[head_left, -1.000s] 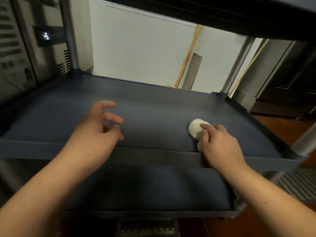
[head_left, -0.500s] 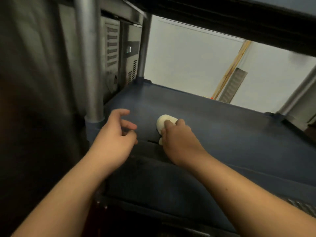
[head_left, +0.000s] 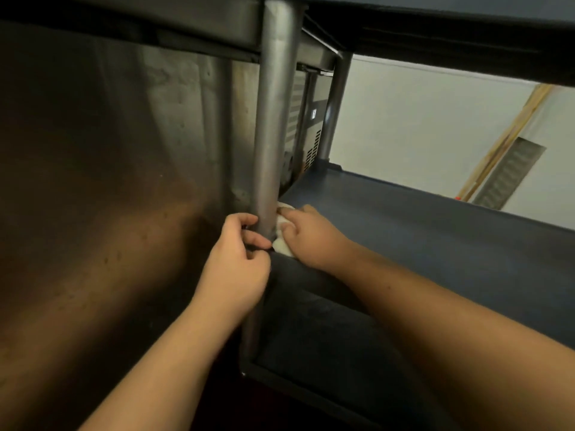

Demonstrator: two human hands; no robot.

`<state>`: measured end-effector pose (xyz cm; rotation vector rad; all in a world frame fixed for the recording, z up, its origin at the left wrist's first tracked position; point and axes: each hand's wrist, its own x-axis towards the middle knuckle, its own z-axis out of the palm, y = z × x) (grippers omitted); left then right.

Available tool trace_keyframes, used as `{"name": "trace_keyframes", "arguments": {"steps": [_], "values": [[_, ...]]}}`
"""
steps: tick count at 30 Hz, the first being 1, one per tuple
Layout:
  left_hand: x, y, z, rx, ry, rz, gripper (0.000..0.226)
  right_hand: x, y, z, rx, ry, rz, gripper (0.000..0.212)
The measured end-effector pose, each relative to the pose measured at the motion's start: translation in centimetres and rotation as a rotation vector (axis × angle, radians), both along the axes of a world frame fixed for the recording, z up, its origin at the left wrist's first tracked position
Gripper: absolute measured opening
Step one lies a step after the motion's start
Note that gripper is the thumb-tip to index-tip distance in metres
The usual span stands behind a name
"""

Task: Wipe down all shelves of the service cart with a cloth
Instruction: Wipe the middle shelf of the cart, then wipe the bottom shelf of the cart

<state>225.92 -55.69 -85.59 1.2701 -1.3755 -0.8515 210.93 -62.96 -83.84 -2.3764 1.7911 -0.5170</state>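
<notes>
Our right grip (head_left: 306, 236) is clamped on the small crumpled white cloth (head_left: 281, 244), pressing it into the near left corner of the dark blue plastic cart shelf (head_left: 420, 231), right against the foot of the dull grey metal upright post (head_left: 273, 119). We see that hand palm-down, knuckles toward us, the forearm running back to the lower right across the shelf's front lip. Our left grip (head_left: 241, 259) sits just beside the post on its left; its fingers (head_left: 242, 220) curl around the post's base from that side, with the thumb tucked across the front, so it grasps the post. That forearm reaches up from the bottom edge at a slant. We make out the brushed steel panel (head_left: 109, 181) to the left of the cart, the underside of another dark shelf (head_left: 435, 23) overhead, and a pale wall (head_left: 420, 126) beyond.
</notes>
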Motion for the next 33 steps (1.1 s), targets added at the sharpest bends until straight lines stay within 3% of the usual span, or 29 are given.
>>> {"name": "trace_keyframes", "arguments": {"steps": [7, 15, 17, 21, 23, 25, 29, 33], "values": [[-3.0, 1.5, 0.1, -0.051, -0.062, -0.031, 0.048, -4.1, 6.8, 1.2, -0.35, -0.233, -0.131, 0.045], [-13.0, 5.6, -2.5, -0.101, -0.106, -0.264, 0.058, -15.4, 18.0, -4.4, -0.536, -0.049, 0.039, 0.053], [-16.0, 7.3, -4.3, -0.091, -0.143, -0.349, 0.06, -19.1, 20.7, -6.8, -0.495, 0.023, 0.041, 0.053], [-20.9, 10.0, -8.2, -0.114, -0.127, -0.432, 0.093, -25.0, 24.3, -12.0, -0.359, 0.066, 0.051, 0.057], [-23.0, 11.3, -10.2, -0.144, -0.14, -0.452, 0.099, -26.9, 25.6, -14.4, -0.332, 0.045, 0.013, 0.058], [-24.9, 12.6, -12.3, -0.126, -0.186, -0.505, 0.092, -28.9, 26.6, -16.6, -0.288, 0.004, -0.041, 0.059], [-27.9, 13.7, -16.1, 0.063, -0.215, -0.553, 0.056, -33.5, 28.0, -21.5, -0.163, -0.039, -0.164, 0.056], [-31.3, 13.3, -18.3, 0.27, -0.133, -0.542, 0.045, -39.0, 29.0, -25.1, -0.027, -0.157, -0.426, 0.05]]}}
